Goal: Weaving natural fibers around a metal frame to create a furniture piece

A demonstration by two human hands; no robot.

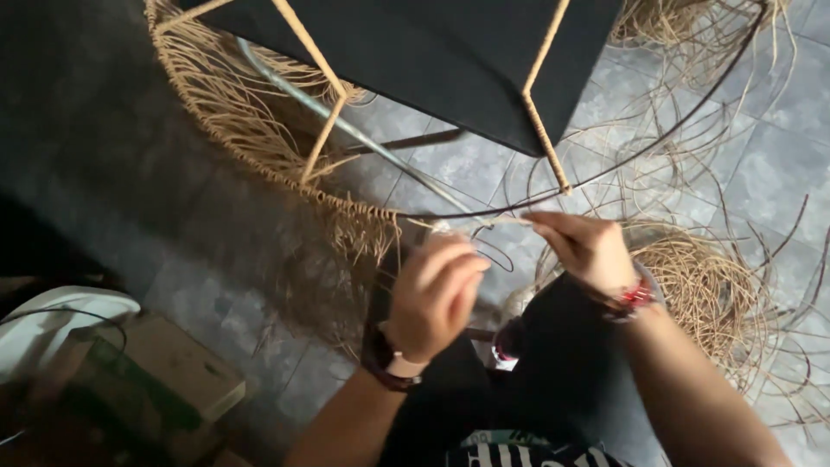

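1. Left hand: raised in the middle of the view, back of the hand toward the camera, fingers curled inward and bunched at the tips. A dark band sits on the wrist. The forearm enters from the bottom edge.
2. Right hand: held a little higher and further out, fingers pointing left toward the other hand, thumb and fingertips pinched together. A red beaded bracelet sits on the wrist.
3. Grip: both hands are closed to a pinch on a pale rattan strand stretched between them. The left fingertips are blurred, so the exact hold there cannot be made out.
4. Position: the strand lies just under the dark wire hoop of a round frame, beside the fringe of woven fibre hanging from that hoop.
5. Axis: the strand's visible run is roughly level, left to right. Its far ends are lost among the hands.
6. Hidden or cut off: a black panel with wrapped legs covers the top centre. The frame's upper part runs out of view.
7. Surroundings: a loose rattan coil lies on grey tile floor at right. A cardboard box is at lower left, dim.
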